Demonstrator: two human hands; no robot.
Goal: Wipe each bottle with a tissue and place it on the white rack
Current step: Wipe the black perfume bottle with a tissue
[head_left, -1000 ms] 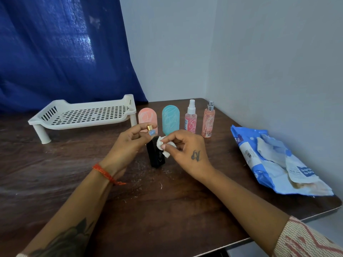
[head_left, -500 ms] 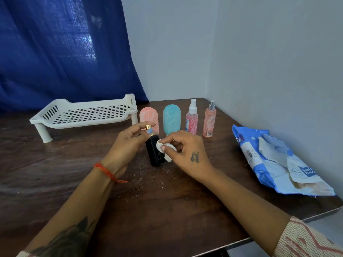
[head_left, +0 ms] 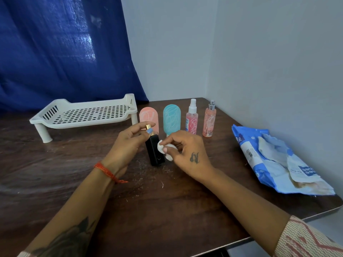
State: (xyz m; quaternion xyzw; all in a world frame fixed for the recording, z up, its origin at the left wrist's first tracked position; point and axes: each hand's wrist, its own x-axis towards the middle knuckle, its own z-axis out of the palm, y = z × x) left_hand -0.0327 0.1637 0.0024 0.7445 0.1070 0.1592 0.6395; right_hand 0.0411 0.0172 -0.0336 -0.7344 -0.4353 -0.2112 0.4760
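Note:
A black bottle (head_left: pixel 155 154) with a gold cap stands upright on the dark wooden table (head_left: pixel 167 210). My left hand (head_left: pixel 126 145) pinches its cap between thumb and fingers. My right hand (head_left: pixel 187 154) presses a small white tissue (head_left: pixel 163 148) against the bottle's right side. Behind stand a pink rounded bottle (head_left: pixel 150 116), a teal rounded bottle (head_left: pixel 171 117), a pink spray bottle (head_left: pixel 192 119) with a white cap, and a peach spray bottle (head_left: pixel 210 121) with a silver cap. The white rack (head_left: pixel 83 115) sits at the back left with nothing on it.
A blue and white tissue pack (head_left: pixel 274 160) lies open at the right, near the wall. A blue curtain (head_left: pixel 65 52) hangs behind the rack. The table's front edge runs diagonally at the lower right. Small white crumbs dot the table near the bottle.
My right hand has slid the tissue a little down along the black bottle's side. My left hand keeps its hold on the cap.

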